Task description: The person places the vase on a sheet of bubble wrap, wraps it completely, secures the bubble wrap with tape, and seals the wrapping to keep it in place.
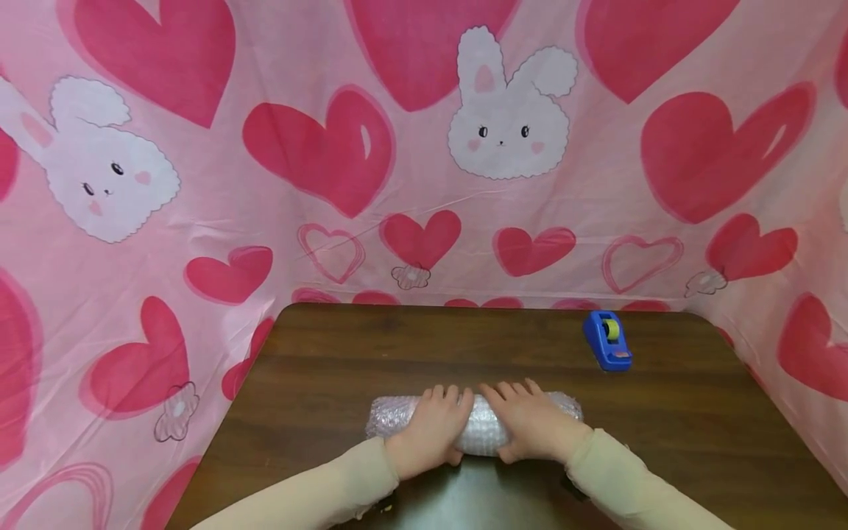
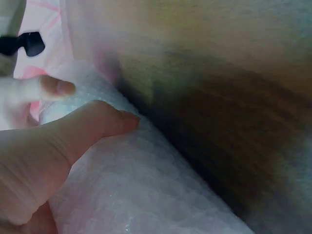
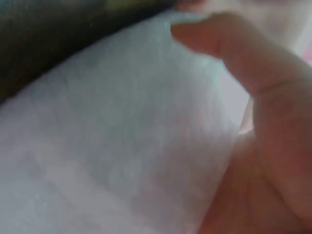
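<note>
Reaching in from the bottom of the frame in pale cream sleeves, bunched a little at the cuffs. Gripping a roll of bubble wrap at the lower middle of the frame, laid crosswise on a table. Clasping just left of its middle with the left hand and just right of it with the right hand, with fingers curved over the top and thumbs on the near side. Showing a narrow band of wrap between the hands and an end past each. Leaving open wood to the left and right, and more behind, up to the straight back edge at mid-frame; slanting outward along the side edges, rounding off at the back corners.

Shining silvery and see-through, bumpy with small bubbles, shaped into a fat cylinder. Turning soft and blurred in the right wrist view. Resting on dark brown, streaky wood grain.

Farther back, right of centre, showing a blue tape dispenser with yellow tape, well apart from the right hand. Bearing a small reddish patch, too small to read. Hanging behind and along both sides as creased pink cloth, printed with red hearts and white rabbit heads.
</note>
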A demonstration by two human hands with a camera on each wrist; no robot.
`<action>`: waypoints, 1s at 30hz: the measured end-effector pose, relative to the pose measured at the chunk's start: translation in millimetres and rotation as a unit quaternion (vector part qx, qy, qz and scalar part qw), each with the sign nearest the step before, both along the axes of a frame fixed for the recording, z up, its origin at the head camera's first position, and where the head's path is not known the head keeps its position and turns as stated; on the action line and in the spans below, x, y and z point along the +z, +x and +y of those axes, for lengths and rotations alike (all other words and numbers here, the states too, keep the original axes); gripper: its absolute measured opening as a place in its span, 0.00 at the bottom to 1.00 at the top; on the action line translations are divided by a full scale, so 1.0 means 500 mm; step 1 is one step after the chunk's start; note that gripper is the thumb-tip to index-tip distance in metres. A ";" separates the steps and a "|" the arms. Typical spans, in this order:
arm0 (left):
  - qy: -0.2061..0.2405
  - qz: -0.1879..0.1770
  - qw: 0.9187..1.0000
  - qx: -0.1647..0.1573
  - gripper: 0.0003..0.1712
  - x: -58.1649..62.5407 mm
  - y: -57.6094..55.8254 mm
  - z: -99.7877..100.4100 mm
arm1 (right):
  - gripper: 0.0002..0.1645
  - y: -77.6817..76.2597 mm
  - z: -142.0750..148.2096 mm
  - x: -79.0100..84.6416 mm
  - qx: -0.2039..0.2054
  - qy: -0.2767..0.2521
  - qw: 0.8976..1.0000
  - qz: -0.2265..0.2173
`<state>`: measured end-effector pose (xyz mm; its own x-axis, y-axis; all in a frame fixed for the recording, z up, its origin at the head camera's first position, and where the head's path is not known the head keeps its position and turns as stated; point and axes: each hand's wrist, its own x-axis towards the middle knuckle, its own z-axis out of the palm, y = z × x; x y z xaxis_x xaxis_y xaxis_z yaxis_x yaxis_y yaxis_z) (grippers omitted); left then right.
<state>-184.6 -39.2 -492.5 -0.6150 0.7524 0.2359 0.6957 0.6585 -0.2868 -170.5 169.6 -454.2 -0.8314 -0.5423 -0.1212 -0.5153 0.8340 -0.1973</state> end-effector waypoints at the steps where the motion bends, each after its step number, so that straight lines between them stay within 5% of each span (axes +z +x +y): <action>1: 0.002 -0.010 1.000 -0.001 0.56 0.002 -0.002 0.001 | 0.58 0.007 0.001 -0.002 0.008 0.004 1.000 0.021; 7: -0.004 -0.110 0.994 0.006 0.49 0.025 -0.026 0.004 | 0.62 0.047 0.002 -0.013 0.035 0.018 0.989 0.143; 14: -0.011 -0.260 0.965 0.024 0.45 0.044 -0.067 0.004 | 0.68 0.075 0.002 -0.043 0.023 0.041 0.978 0.204; 22: -0.029 -0.320 0.947 0.030 0.53 0.058 -0.076 0.005 | 0.74 0.073 -0.008 -0.082 0.015 0.069 0.958 0.278; 30: -0.054 -0.351 0.935 0.011 0.57 0.065 -0.075 0.005 | 0.74 0.079 -0.010 -0.079 0.024 0.052 0.967 0.248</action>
